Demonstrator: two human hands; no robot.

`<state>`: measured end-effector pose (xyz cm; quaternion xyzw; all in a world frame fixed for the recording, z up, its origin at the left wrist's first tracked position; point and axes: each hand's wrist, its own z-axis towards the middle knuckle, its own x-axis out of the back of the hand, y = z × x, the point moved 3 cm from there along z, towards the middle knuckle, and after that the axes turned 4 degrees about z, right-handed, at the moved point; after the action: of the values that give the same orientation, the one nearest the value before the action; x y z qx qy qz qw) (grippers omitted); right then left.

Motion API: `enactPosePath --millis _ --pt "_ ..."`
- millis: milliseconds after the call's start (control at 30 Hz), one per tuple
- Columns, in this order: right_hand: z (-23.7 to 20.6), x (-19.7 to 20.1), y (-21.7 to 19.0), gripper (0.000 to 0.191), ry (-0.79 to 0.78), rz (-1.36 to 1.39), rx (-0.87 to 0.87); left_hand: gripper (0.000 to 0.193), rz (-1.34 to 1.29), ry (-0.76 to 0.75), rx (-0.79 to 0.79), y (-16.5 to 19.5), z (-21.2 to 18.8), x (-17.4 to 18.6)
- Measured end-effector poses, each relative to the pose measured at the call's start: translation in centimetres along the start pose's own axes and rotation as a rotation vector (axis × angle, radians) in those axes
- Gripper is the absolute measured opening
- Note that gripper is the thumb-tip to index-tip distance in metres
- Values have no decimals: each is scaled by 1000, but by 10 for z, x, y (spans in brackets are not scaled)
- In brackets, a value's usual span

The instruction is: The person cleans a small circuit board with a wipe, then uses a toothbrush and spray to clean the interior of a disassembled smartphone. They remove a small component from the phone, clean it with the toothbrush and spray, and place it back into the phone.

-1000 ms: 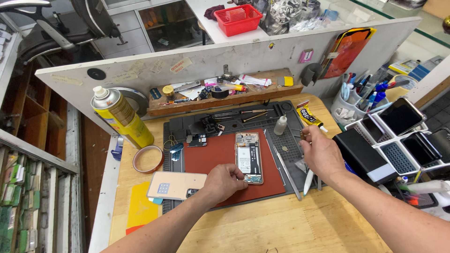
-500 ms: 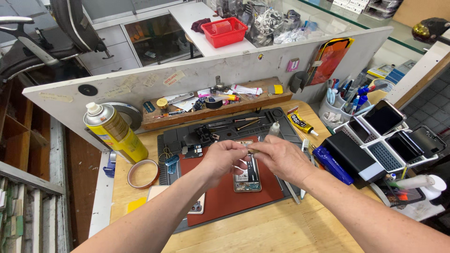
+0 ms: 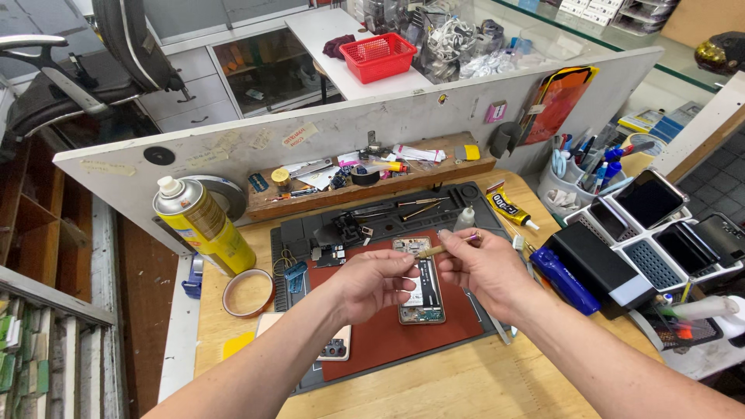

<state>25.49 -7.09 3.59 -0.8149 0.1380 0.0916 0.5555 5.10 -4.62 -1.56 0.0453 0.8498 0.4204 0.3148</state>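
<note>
An opened phone lies face down on a red mat at the middle of the bench. Both my hands hover just above it. My right hand pinches a thin tool with a tan handle that points to the left. My left hand is curled with its fingertips at the tool's left end. A pale phone back cover lies at the mat's left edge, partly under my left forearm.
A yellow spray can and a tape ring stand at the left. A dark tool tray lies behind the mat, a wooden shelf of small parts beyond. At the right: a glue tube, pen cup, blue tool, trays of phones.
My left hand left the back cover at the mat's left and rose to the middle. My right hand came in from the right with the tool, and the two now meet above the phone.
</note>
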Motion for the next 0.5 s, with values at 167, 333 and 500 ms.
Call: enactPosePath --millis 167,333,500 --pt "-3 -2 -14 25 32 -12 42 11 3 100 0 -2 -2 6" --pt "-11 -2 -27 30 122 -530 200 21 447 310 -42 -5 -13 17" --pt "-20 -9 -11 25 32 -1018 388 21 925 481 -345 -20 -17 5"
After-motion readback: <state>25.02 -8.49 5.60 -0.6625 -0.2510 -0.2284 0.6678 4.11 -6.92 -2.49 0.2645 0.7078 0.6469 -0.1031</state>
